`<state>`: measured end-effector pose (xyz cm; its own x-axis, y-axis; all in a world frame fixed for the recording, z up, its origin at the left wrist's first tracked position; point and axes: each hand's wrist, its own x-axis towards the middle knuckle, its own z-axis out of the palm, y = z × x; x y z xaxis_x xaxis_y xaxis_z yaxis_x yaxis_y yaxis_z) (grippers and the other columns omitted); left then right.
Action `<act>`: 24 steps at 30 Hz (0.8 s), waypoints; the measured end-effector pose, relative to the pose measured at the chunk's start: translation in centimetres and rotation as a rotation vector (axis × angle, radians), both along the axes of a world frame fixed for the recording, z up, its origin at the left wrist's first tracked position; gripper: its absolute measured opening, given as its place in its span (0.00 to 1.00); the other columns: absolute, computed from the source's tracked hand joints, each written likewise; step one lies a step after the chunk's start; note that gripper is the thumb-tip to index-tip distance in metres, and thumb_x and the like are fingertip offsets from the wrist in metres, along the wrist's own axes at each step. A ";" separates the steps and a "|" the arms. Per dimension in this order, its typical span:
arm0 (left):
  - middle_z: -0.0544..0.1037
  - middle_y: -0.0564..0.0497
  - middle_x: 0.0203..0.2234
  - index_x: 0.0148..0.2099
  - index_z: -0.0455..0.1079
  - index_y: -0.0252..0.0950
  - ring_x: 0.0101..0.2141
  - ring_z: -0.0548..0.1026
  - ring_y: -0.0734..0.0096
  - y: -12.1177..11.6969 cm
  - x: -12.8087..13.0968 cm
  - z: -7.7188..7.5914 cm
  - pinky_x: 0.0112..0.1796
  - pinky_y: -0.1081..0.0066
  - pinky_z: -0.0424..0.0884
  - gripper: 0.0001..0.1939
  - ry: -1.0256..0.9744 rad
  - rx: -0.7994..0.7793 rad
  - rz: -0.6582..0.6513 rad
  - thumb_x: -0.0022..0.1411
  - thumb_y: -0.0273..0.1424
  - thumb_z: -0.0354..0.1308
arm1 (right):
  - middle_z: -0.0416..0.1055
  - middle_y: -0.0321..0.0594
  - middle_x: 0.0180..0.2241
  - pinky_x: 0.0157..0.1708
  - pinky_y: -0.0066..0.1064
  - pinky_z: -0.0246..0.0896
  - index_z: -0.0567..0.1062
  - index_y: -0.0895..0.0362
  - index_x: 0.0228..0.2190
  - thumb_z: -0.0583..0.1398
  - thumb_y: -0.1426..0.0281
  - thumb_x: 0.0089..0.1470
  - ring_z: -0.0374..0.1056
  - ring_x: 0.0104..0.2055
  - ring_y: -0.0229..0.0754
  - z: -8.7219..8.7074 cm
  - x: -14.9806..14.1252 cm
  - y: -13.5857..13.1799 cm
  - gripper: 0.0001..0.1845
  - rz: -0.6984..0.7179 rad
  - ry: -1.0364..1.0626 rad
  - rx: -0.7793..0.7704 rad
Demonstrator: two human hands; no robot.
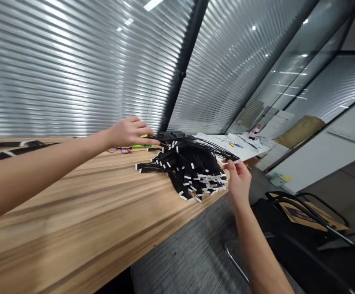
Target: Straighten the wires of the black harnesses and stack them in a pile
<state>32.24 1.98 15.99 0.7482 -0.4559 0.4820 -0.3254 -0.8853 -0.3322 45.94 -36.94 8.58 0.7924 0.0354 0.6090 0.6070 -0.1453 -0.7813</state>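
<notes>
A heap of black cables [192, 157] with white connector ends lies on the wooden table [82, 204], close to its right edge. My right hand [239, 179] pinches one end of a black cable [218, 150], lifted at the right side of the heap. That cable, a band of thin wires, runs back leftward over the pile. At the heap's left side hovers my left hand [131, 132], fingers apart and apparently holding nothing. Its fingertips are close to the cables; whether they touch any, I cannot tell.
Glasses [122, 150] and a bright green object [142, 143] lie behind my left hand. More black strips [15, 148] run along the table's back left. A white table [251, 150] with tools adjoins behind. A black chair [302, 253] holding a brown paper bag [315, 216] stands right.
</notes>
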 end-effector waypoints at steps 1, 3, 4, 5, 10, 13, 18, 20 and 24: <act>0.82 0.54 0.48 0.56 0.76 0.60 0.44 0.78 0.69 -0.6 2.9 0.8 0.50 0.62 0.75 0.20 0.056 -0.003 0.008 0.78 0.35 0.45 | 0.74 0.37 0.26 0.40 0.40 0.65 0.71 0.53 0.26 0.62 0.44 0.52 0.68 0.32 0.43 -0.2 1.3 -1.1 0.25 -0.038 -0.015 -0.010; 0.77 0.47 0.56 0.59 0.74 0.47 0.53 0.76 0.65 -2.4 8.3 1.6 0.58 0.56 0.75 0.15 0.129 -0.025 0.034 0.77 0.39 0.51 | 0.70 0.35 0.26 0.41 0.40 0.63 0.70 0.53 0.26 0.64 0.45 0.52 0.65 0.33 0.43 -1.0 3.0 -2.5 0.24 -0.103 -0.035 -0.044; 0.74 0.44 0.59 0.62 0.71 0.39 0.56 0.75 0.61 -3.4 10.6 1.4 0.61 0.53 0.75 0.20 0.160 -0.038 0.042 0.75 0.43 0.57 | 0.70 0.35 0.26 0.42 0.40 0.63 0.70 0.53 0.26 0.64 0.46 0.52 0.65 0.34 0.43 -1.7 3.5 -2.8 0.24 -0.124 -0.041 -0.070; 0.72 0.43 0.60 0.62 0.69 0.37 0.58 0.74 0.60 -4.4 12.6 0.8 0.61 0.52 0.75 0.23 0.193 -0.053 0.051 0.73 0.44 0.60 | 0.70 0.36 0.27 0.44 0.41 0.63 0.70 0.54 0.27 0.64 0.47 0.51 0.65 0.35 0.44 -2.4 3.8 -2.8 0.23 -0.133 -0.042 -0.100; 0.75 0.44 0.55 0.60 0.70 0.34 0.53 0.76 0.62 -7.2 17.1 -4.8 0.56 0.56 0.79 0.22 0.375 -0.161 0.123 0.72 0.43 0.62 | 0.78 0.47 0.38 0.51 0.48 0.66 0.76 0.55 0.35 0.63 0.47 0.52 0.71 0.44 0.52 -5.7 3.8 -1.1 0.23 -0.102 -0.027 -0.238; 0.74 0.43 0.55 0.61 0.69 0.34 0.53 0.76 0.62 -7.2 16.6 -6.8 0.55 0.56 0.80 0.23 0.387 -0.247 0.172 0.72 0.43 0.62 | 0.77 0.53 0.47 0.59 0.54 0.63 0.74 0.57 0.47 0.59 0.48 0.55 0.71 0.52 0.56 -6.2 3.6 -0.2 0.28 -0.145 -0.033 -0.235; 0.72 0.42 0.59 0.63 0.68 0.35 0.57 0.74 0.58 -6.7 10.9 -7.4 0.59 0.52 0.77 0.25 0.394 -0.277 0.142 0.72 0.43 0.62 | 0.65 0.70 0.62 0.69 0.66 0.50 0.66 0.65 0.59 0.65 0.51 0.51 0.60 0.68 0.70 -6.5 1.5 0.3 0.43 -0.285 -0.311 -0.252; 0.71 0.42 0.61 0.64 0.68 0.36 0.60 0.73 0.57 -6.5 6.0 -8.4 0.61 0.50 0.75 0.25 0.442 -0.259 0.113 0.72 0.42 0.62 | 0.62 0.69 0.65 0.70 0.66 0.50 0.64 0.60 0.63 0.66 0.54 0.53 0.57 0.72 0.70 -7.7 -0.4 0.5 0.42 -0.311 -0.489 -0.235; 0.70 0.43 0.63 0.61 0.71 0.37 0.62 0.71 0.58 -5.0 -8.1 -11.9 0.65 0.49 0.72 0.20 0.588 -0.279 0.175 0.73 0.40 0.62 | 0.64 0.61 0.66 0.68 0.71 0.50 0.70 0.44 0.59 0.68 0.50 0.49 0.57 0.71 0.75 -11.5 -6.2 1.9 0.37 -0.152 -0.530 -0.115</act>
